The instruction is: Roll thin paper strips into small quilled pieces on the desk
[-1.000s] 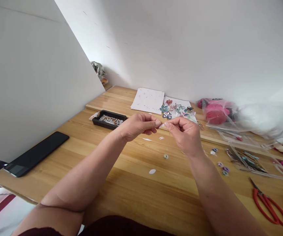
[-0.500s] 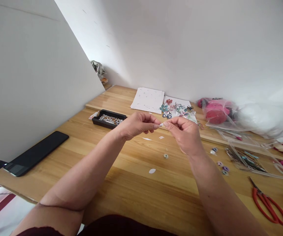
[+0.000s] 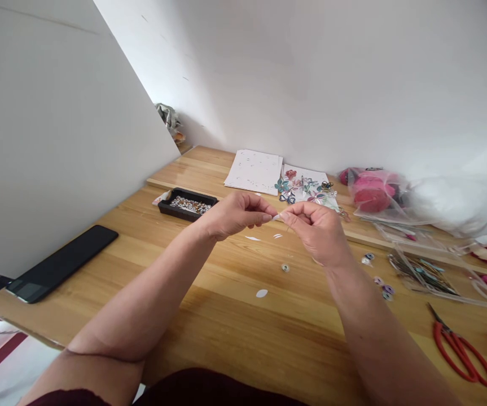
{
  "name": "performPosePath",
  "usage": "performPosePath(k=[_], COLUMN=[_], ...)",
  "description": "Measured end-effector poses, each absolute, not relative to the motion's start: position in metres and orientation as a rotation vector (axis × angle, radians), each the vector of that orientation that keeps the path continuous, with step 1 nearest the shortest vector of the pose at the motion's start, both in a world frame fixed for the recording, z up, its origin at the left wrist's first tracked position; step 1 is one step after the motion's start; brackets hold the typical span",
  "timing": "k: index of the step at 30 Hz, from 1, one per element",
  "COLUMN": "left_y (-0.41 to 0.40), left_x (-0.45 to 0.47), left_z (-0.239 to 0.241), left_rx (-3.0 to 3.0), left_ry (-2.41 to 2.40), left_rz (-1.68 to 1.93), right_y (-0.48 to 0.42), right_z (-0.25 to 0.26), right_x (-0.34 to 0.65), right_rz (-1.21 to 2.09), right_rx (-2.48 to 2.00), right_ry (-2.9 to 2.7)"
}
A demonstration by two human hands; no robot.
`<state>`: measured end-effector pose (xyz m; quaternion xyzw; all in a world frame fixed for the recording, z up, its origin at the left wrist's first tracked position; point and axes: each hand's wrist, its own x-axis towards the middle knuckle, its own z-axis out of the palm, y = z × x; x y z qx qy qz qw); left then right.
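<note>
Both of my hands are raised over the middle of the wooden table [image 3: 209,327], fingertips meeting. My left hand [image 3: 235,216] and my right hand [image 3: 317,228] each pinch one end of a tiny white paper piece [image 3: 276,216] held between them. Below them on the table lie small white paper scraps [image 3: 262,293], a little coiled paper roll [image 3: 285,268] and more small coils [image 3: 384,286] to the right.
A black tray of beads [image 3: 188,204] sits left of my hands, a black phone [image 3: 63,263] at the far left. White sheets [image 3: 255,172] and a floral card [image 3: 306,189] lie behind. Right: pink bagged items [image 3: 372,194], a clear box of strips [image 3: 433,273], red scissors [image 3: 461,349].
</note>
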<state>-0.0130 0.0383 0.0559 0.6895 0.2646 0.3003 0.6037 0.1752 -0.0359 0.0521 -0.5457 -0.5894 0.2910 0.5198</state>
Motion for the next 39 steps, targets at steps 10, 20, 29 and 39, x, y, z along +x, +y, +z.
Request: performPosePath(k=[10, 20, 29, 39], left_y=[0.029, 0.023, 0.026, 0.03], left_x=[-0.011, -0.001, 0.0, -0.01], left_z=[0.061, 0.058, 0.056, 0.06], left_rx=[1.672, 1.543, 1.57, 1.69], left_ry=[0.703, 0.721, 0.758, 0.75], left_rz=[0.723, 0.829, 0.872, 0.755], right_y=[-0.033, -0.028, -0.028, -0.03], right_z=[0.047, 0.039, 0.041, 0.042], right_x=[0.175, 0.174, 0.171, 0.171], right_rz=[0.679, 0.74, 0.763, 0.781], right_rx=[-1.318, -1.273, -1.251, -1.256], right_ry=[-1.355, -1.226, -1.182, -1.227])
